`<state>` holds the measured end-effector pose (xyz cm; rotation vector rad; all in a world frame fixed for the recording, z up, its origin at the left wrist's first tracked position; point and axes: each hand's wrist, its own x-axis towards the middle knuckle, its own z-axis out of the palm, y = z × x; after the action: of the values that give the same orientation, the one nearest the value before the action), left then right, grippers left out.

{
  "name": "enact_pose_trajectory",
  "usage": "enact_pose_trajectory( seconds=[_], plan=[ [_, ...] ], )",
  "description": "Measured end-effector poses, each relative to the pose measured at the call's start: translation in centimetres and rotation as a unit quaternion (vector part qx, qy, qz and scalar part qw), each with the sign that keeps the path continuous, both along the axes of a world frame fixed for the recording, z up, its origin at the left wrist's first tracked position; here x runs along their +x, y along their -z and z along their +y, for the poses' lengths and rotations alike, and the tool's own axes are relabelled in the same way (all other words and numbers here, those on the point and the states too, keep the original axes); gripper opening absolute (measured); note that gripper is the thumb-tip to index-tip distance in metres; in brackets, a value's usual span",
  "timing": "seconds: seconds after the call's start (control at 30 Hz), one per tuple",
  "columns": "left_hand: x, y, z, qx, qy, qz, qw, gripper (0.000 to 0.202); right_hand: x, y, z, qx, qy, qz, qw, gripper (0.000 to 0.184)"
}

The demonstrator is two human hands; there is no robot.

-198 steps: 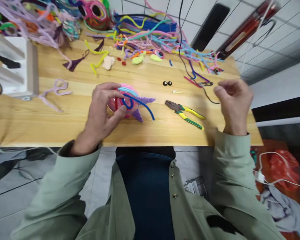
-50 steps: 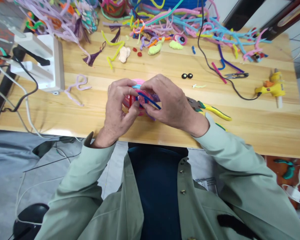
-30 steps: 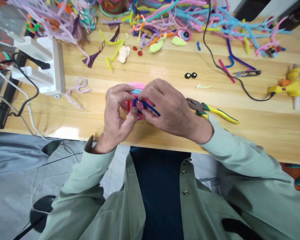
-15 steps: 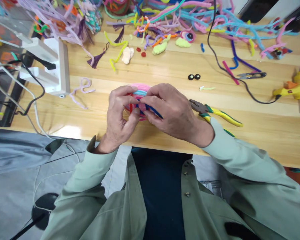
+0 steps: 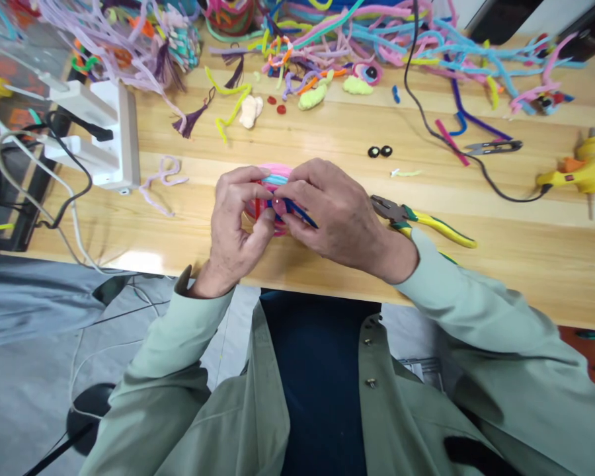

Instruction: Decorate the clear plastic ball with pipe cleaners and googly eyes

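Holding the left side of a small, round, pink piece (image 5: pixel 278 206) with shiny and fuzzy parts, the left hand (image 5: pixel 241 221) has its thumb and finger close together. The piece is on the pale wooden table (image 5: pixel 178 228), near the front edge, between the two hands. A thin red strip (image 5: pixel 258 202) shows inside the left grip, and a light blue fuzzy strip (image 5: pixel 276 178) goes over the far side.

The right hand (image 5: pixel 334 215) makes a narrow gap at the other side. A dark blue fuzzy strip (image 5: pixel 302 214) passes there, but I cannot tell if it is pinched tight.

Here is what might go wrong. If the left hand gets loose, the piece could roll, because it is round. If the right fingers slip, the blue strip could spring out of place, since it looks bendy. Pushing too hard could squash the fuzzy parts. The pliers with yellow and green handles (image 5: pixel 436 227) lie just beside the right wrist, so a quick swing could bump them.
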<state>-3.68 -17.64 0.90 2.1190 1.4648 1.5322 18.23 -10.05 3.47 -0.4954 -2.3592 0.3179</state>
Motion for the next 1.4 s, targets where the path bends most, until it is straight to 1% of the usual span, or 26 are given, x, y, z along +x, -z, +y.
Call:
enact_pose_trajectory(
  seconds=[0.1,0.17,0.3,0.37,0.47,0.6,0.73,0.87,0.97,1.07,1.17,1.23,1.3,1.4],
  plan=[
    [0.0,0.1,0.2,0.001,-0.011,0.005,1.000,0.023,0.0,0.1,0.2,-0.009,-0.004,0.008,1.000,0.016],
    [0.0,0.2,0.3,0.005,-0.004,0.010,1.000,0.025,-0.1,0.2,0.3,-0.016,-0.007,0.013,1.000,0.016],
    [-0.2,0.3,0.4,0.020,0.037,0.011,0.999,0.046,-0.2,0.3,0.3,-0.032,-0.013,0.023,0.999,0.017],
    [-0.2,0.4,0.4,0.016,0.038,0.005,0.999,0.046,-0.2,0.3,0.4,-0.037,-0.014,0.029,0.999,0.018],
    [0.1,0.4,0.3,0.002,0.022,-0.009,1.000,0.041,-0.3,0.5,0.5,-0.044,-0.017,0.035,0.998,0.016],
    [0.5,0.5,0.4,-0.007,0.011,-0.027,1.000,0.050,-0.4,0.5,1.0,-0.055,-0.028,0.031,0.998,0.012],
    [0.7,0.6,0.6,0.005,0.013,-0.036,0.999,0.050,-0.2,0.2,1.4,-0.071,-0.044,0.020,0.996,0.011],
    [0.2,1.1,0.9,-0.006,0.025,-0.049,0.998,0.057,-0.1,0.2,1.7,-0.074,-0.052,0.014,0.996,0.015],
    [-0.1,1.5,1.1,-0.018,0.030,-0.054,0.998,0.062,-0.4,0.6,1.8,-0.069,-0.055,0.021,0.996,0.013],
    [-0.3,1.7,1.3,-0.010,0.027,-0.050,0.998,0.062,-0.9,1.0,2.0,-0.066,-0.048,0.035,0.996,0.009],
    [-0.3,1.7,1.6,-0.006,0.024,-0.044,0.999,0.059,-1.1,1.2,2.3,-0.062,-0.042,0.040,0.996,0.011],
    [-0.4,1.8,1.8,-0.006,0.023,-0.041,0.999,0.057,-1.2,1.2,2.6,-0.063,-0.050,0.038,0.996,0.012],
    [-0.5,1.8,1.9,-0.004,0.022,-0.040,0.999,0.054,-1.2,1.2,2.8,-0.073,-0.054,0.036,0.995,0.014],
    [-0.6,1.9,1.7,-0.013,0.019,-0.043,0.999,0.053,-1.3,1.2,2.8,-0.097,-0.041,0.038,0.994,0.015]
  ],
)
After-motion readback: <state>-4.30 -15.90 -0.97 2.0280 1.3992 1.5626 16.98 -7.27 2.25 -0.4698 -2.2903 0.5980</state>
